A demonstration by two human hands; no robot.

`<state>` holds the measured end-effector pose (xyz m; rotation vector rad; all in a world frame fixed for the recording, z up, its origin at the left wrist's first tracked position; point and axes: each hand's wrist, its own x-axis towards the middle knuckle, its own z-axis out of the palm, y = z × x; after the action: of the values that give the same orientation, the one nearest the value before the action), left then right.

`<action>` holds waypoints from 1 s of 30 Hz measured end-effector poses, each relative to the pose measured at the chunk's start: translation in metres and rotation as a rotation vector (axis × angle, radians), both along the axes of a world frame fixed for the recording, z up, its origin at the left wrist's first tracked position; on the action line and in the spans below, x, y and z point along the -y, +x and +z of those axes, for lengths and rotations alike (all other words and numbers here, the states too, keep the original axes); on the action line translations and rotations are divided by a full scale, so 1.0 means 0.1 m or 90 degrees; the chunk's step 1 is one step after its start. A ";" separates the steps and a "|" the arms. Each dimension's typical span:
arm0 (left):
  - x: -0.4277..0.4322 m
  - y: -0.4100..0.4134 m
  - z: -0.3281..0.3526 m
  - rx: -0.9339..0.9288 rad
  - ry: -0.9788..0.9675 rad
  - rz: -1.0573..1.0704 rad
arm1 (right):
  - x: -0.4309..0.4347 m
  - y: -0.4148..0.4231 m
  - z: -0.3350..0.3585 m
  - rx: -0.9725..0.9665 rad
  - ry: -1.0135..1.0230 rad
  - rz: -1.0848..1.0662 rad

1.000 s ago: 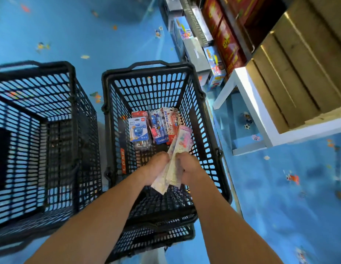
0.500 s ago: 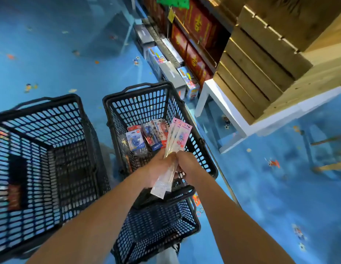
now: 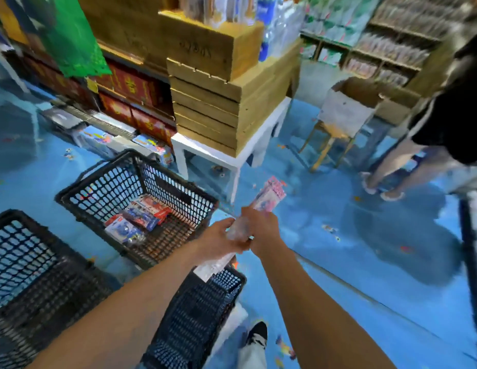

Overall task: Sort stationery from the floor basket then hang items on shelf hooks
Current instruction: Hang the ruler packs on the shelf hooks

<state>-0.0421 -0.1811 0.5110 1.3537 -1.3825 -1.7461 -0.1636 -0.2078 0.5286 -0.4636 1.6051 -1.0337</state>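
Blue floor [image 3: 338, 275]; stacked wooden crates [image 3: 218, 102] on a white table [image 3: 232, 155].

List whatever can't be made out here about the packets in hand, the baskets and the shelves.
1. pink packets: head view, motion blur; the left hand and right hand gripping them cover the middle, so count and print are unreadable.
2. left basket: cut off by the left edge; contents unseen.
3. far shelves: blurred; hooks indistinguishable.
4. standing person: cut off by the right edge.
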 end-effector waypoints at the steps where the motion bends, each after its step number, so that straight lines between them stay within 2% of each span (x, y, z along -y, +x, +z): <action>1: -0.09 -0.21 0.03 0.010 0.006 -0.014 | -0.15 -0.20 0.04 0.006 -0.011 -0.037; 3: -0.31 -0.65 0.07 0.019 0.049 -0.076 | -0.48 -0.64 0.15 0.022 -0.047 -0.130; 6: -0.64 -1.32 0.04 0.026 0.173 -0.227 | -1.03 -1.42 0.36 -0.009 -0.085 -0.271; 9: -0.99 -2.09 0.02 0.050 0.243 -0.351 | -1.67 -2.30 0.45 -0.040 -0.105 -0.427; 11: -1.28 -2.68 0.10 0.025 0.285 -0.363 | -2.16 -2.84 0.46 -0.051 -0.117 -0.554; 15: -1.96 -3.83 0.33 -0.046 0.307 -0.226 | -3.16 -3.73 0.57 -0.020 -0.142 -0.768; 17: -2.35 -4.40 0.42 -0.081 0.317 -0.214 | -3.67 -4.12 0.67 -0.009 -0.149 -0.848; 21: -3.25 -5.42 0.76 -0.101 0.339 -0.318 | -4.60 -4.80 0.82 -0.006 -0.190 -0.941; 24: -3.79 -5.97 0.94 -0.062 0.294 -0.478 | -5.14 -5.24 0.96 -0.012 -0.222 -0.984; 28: -4.20 -6.47 1.13 0.066 0.284 -0.856 | -5.73 -5.65 1.21 -0.039 -0.197 -0.998; 30: -4.35 -6.70 1.28 0.109 0.264 -1.004 | -5.95 -5.82 1.30 -0.051 -0.204 -0.995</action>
<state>-0.7118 0.2535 0.6389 0.3510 -2.6184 -2.9726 -0.7456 0.3868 0.6586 0.7537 1.7557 -2.4231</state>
